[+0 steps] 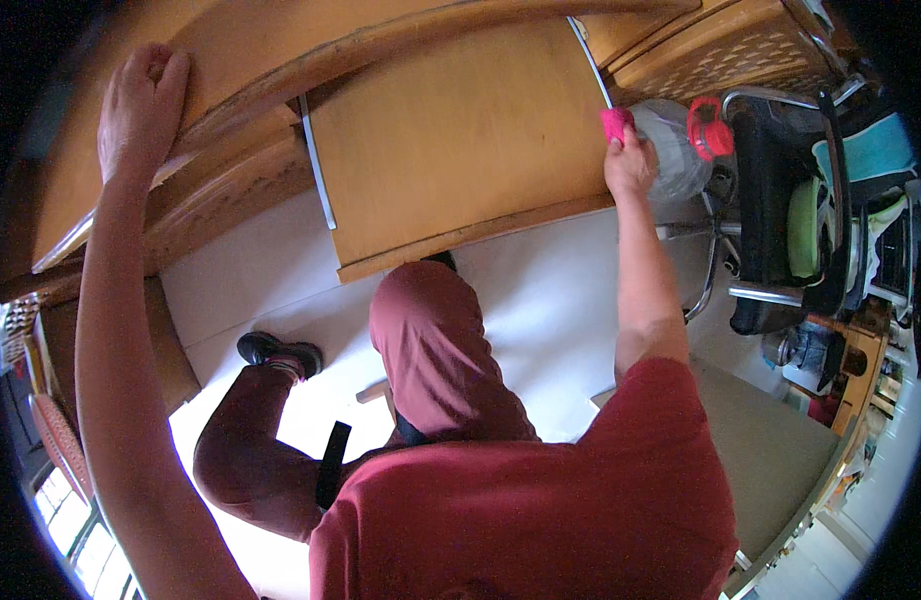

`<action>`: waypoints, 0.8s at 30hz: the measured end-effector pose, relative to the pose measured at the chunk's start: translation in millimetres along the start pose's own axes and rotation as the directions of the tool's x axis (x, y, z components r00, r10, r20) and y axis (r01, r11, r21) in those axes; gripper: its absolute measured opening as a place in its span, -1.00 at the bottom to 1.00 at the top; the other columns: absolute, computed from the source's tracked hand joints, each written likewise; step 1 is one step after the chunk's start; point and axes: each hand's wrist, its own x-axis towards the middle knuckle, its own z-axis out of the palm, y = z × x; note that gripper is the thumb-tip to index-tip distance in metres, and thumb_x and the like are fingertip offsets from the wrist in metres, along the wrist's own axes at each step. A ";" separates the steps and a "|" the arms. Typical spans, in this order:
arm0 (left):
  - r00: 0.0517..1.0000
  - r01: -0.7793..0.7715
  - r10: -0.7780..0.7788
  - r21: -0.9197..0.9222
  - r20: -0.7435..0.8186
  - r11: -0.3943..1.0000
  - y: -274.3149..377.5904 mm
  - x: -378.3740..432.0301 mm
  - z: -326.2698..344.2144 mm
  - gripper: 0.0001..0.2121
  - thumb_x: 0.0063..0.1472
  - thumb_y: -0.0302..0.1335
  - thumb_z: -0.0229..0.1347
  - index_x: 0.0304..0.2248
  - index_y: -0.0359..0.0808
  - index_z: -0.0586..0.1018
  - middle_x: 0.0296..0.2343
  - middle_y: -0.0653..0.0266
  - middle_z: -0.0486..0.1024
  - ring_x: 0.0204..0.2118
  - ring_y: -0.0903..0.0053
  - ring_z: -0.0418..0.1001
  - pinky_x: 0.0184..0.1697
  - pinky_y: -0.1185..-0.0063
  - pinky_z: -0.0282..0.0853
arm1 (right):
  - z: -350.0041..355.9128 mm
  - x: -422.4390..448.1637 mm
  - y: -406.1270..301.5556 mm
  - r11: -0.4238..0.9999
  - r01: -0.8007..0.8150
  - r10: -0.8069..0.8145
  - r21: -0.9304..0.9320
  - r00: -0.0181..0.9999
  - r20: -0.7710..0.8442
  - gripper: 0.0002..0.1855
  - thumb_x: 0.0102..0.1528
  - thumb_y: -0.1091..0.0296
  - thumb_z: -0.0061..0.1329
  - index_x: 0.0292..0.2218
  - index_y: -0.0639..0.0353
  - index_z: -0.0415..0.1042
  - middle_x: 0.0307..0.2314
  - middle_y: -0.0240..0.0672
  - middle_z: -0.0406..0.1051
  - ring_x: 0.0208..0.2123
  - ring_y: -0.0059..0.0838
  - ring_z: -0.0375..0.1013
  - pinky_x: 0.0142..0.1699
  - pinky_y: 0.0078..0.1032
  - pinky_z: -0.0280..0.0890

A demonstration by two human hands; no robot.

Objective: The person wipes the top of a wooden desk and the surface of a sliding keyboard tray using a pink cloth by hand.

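My left hand (143,112) rests on top of the wooden desk (258,64), fingers curled in and nothing visible in them. Pinched in my right hand (630,165) is a pink cloth (616,125), pressed at the metal slide rail (589,60) on the right edge of a pulled-out wooden tray (460,142). Another metal rail (318,161) runs along the tray's left side. Just right of my right hand stands a large clear plastic bottle (666,146) with a red cap and handle (709,135).
A black chair with metal arms (775,210) stands to the right, a green item on it. A carved wooden panel (738,64) is at the upper right. My bent knee (430,337) sits just before the tray's front edge, above the pale tiled floor (535,300).
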 end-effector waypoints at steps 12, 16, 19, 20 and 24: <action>0.997 0.025 -0.028 0.044 0.068 0.999 4.2 5.5 -0.1 -0.56 0.12 -0.04 -0.11 -0.20 -0.21 0.49 -0.19 0.13 0.46 -0.09 0.22 0.39 -0.03 0.35 0.24 | -24.7 -134.7 -77.1 0.886 0.435 -0.408 0.163 0.896 -0.174 -0.74 -0.08 0.39 -0.05 -0.27 0.01 0.43 -0.45 -0.19 0.35 -0.36 -0.11 0.32 -0.34 -0.16 0.15; 0.999 0.010 -0.011 0.028 0.050 1.000 2.3 6.0 3.7 -0.57 0.12 -0.04 -0.10 -0.20 -0.19 0.50 -0.17 0.14 0.45 -0.08 0.22 0.37 -0.02 0.34 0.23 | -40.8 -188.2 -182.3 0.742 0.556 -0.576 0.375 0.814 -0.067 -0.71 -0.08 0.26 -0.04 -0.24 -0.10 0.44 -0.30 -0.31 0.36 -0.24 -0.18 0.32 -0.12 -0.15 0.12; 0.999 0.000 -0.002 0.050 0.045 0.999 2.2 10.2 9.4 -0.57 0.11 -0.04 -0.09 -0.19 -0.18 0.50 -0.16 0.14 0.44 -0.06 0.24 0.37 -0.01 0.35 0.23 | -25.8 -210.4 -230.6 0.539 0.665 -0.712 0.517 0.688 -0.142 -0.72 -0.09 0.30 -0.04 -0.25 -0.10 0.46 -0.28 -0.35 0.37 -0.22 -0.27 0.32 -0.09 -0.17 0.11; 0.998 0.010 -0.012 0.036 0.057 0.999 1.2 10.6 10.9 -0.57 0.11 -0.04 -0.09 -0.19 -0.18 0.50 -0.16 0.14 0.44 -0.06 0.25 0.37 -0.01 0.35 0.23 | -23.4 -211.0 -227.4 0.528 0.671 -0.712 0.520 0.684 -0.159 -0.72 -0.09 0.32 -0.05 -0.25 -0.08 0.46 -0.28 -0.34 0.37 -0.22 -0.27 0.33 -0.10 -0.19 0.13; 0.993 0.058 -0.061 0.032 0.097 0.998 8.3 8.3 11.4 -0.58 0.10 -0.05 -0.08 -0.19 -0.16 0.51 -0.15 0.16 0.44 -0.06 0.27 0.37 -0.01 0.37 0.23 | -25.3 -199.1 -194.7 0.536 0.656 -0.725 0.531 0.680 -0.109 -0.72 -0.07 0.38 -0.08 -0.25 -0.01 0.46 -0.27 -0.28 0.37 -0.20 -0.24 0.34 -0.10 -0.29 0.19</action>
